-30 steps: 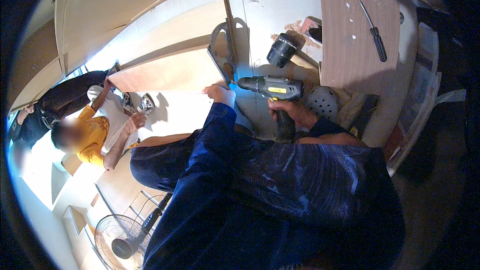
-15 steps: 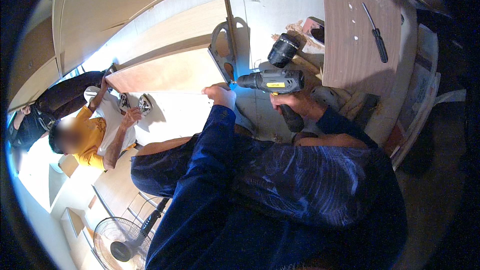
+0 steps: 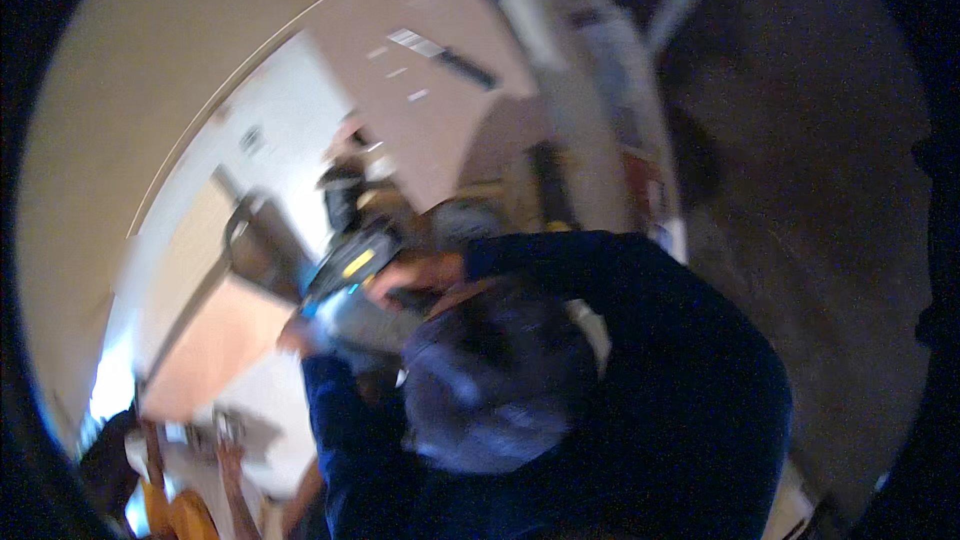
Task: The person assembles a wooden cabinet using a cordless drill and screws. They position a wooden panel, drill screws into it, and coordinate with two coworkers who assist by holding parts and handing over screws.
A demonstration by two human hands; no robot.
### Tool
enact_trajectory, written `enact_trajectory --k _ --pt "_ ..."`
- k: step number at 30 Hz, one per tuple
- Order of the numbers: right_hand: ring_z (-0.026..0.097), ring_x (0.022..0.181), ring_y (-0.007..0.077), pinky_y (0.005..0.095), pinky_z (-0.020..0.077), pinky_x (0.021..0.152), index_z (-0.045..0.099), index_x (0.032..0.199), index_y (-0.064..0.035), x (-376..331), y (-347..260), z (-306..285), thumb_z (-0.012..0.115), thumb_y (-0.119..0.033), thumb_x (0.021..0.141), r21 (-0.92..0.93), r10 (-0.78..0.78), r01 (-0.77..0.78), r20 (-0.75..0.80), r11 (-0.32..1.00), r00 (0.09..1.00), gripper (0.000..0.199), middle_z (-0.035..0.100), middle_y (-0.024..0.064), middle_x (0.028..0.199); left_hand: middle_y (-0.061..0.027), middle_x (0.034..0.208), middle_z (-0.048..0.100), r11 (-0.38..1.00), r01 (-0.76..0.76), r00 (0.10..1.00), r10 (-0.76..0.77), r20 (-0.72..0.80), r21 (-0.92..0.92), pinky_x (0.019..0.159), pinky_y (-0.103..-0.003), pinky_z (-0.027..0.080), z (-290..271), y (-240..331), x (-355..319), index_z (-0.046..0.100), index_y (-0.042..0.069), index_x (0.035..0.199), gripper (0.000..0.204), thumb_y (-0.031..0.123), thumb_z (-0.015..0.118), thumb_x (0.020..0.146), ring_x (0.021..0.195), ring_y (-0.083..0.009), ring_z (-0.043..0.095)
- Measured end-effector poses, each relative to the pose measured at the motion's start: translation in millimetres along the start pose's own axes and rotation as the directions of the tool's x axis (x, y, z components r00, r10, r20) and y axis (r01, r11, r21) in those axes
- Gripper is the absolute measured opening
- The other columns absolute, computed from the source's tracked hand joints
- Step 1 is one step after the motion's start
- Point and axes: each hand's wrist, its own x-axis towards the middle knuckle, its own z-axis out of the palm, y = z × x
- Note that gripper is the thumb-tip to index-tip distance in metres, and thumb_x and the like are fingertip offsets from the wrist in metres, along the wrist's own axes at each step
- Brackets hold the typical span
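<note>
Motion blur smears the whole view. My right hand (image 3: 415, 278) is wrapped round the grip of a dark cordless drill (image 3: 358, 260) with a yellow label. The drill's nose points down-left, at the end of a pale wooden board (image 3: 225, 345). My left hand (image 3: 297, 335) is closed at the near corner of that board, close to the drill's tip; its fingers are smeared. Beyond the board's end stands a grey curved metal piece (image 3: 262, 235). Whether the bit touches the board cannot be made out.
A screwdriver (image 3: 465, 68) lies on a brown panel (image 3: 410, 10) at the far side. A dark cylindrical tool (image 3: 343, 200) lies near the drill. Another person's hand (image 3: 230, 455) and yellow sleeve (image 3: 188, 515) show at the lower left, beside the board.
My view has swung to the right, so the board, drill and other person now sit further left and lower. The drill stays in my right hand, and my left hand stays by the board's corner.
</note>
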Motion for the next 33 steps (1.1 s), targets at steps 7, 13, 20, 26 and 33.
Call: enact_trajectory --k 7,13,20,26,33 --pt "0.062 0.059 0.0155 0.0323 0.0512 0.055 0.065 0.082 -0.0061 13.7 -1.2 7.0 0.070 -0.020 0.086 0.431 0.098 -0.014 -0.174 0.902 0.980 0.015 0.064 0.0056 0.071 -0.0105 0.085 0.073 0.358 -0.565 0.824 0.295 0.484 0.743 0.076 -0.040 0.057 -51.4 14.8 -9.7 0.070 0.004 0.080 0.041 0.044 0.071 0.089 0.080 -0.0207 0.070" --pt "0.062 0.065 0.0116 0.0289 0.0516 0.060 0.065 0.087 -0.0076 8.0 -3.8 -1.9 0.066 -0.024 0.093 0.436 0.324 -0.244 -0.118 0.866 0.939 0.017 0.065 0.0031 0.077 -0.0133 0.102 0.065 0.753 0.477 0.872 -0.470 -0.137 0.453 0.085 -0.038 0.050 -10.3 81.6 -65.5 0.061 0.001 0.107 0.046 0.045 0.048 0.100 0.088 -0.0268 0.060" --pt "0.062 0.067 0.0111 0.0275 0.0532 0.064 0.065 0.101 -0.0069 9.7 -36.7 -4.2 0.067 -0.022 0.095 0.667 0.708 -0.503 -0.052 0.550 0.705 0.017 0.064 0.0024 0.083 -0.0250 0.107 0.064 -0.603 -0.749 0.254 0.120 0.960 0.274 0.088 -0.051 0.048 73.1 228.1 -70.3 0.062 -0.002 0.103 0.035 0.032 0.054 0.105 0.101 -0.0429 0.060" --pt "0.060 0.063 0.0117 0.0283 0.0531 0.058 0.062 0.100 -0.0058 8.9 -47.9 -6.4 0.069 -0.023 0.090 0.676 0.729 -0.473 -0.140 0.565 0.670 0.021 0.064 0.0048 0.082 -0.0225 0.067 0.065 -0.469 -0.753 0.558 -0.084 0.826 0.461 0.070 -0.053 0.053 78.2 268.4 -24.5 0.068 0.003 0.076 0.065 0.051 0.039 0.107 0.068 -0.0435 0.067" --pt "0.058 0.061 0.0109 0.0285 0.0490 0.055 0.061 0.093 -0.0073 10.1 -43.4 27.3 0.066 -0.022 0.091 0.672 0.681 -0.364 -0.290 0.645 0.672 0.016 0.061 0.0032 0.077 -0.0258 0.073 0.070 -0.634 -0.576 0.441 0.291 0.849 0.516 0.066 -0.055 0.056 57.9 234.8 11.7 0.075 0.004 0.076 0.065 0.049 0.038 0.106 0.069 -0.0456 0.070"
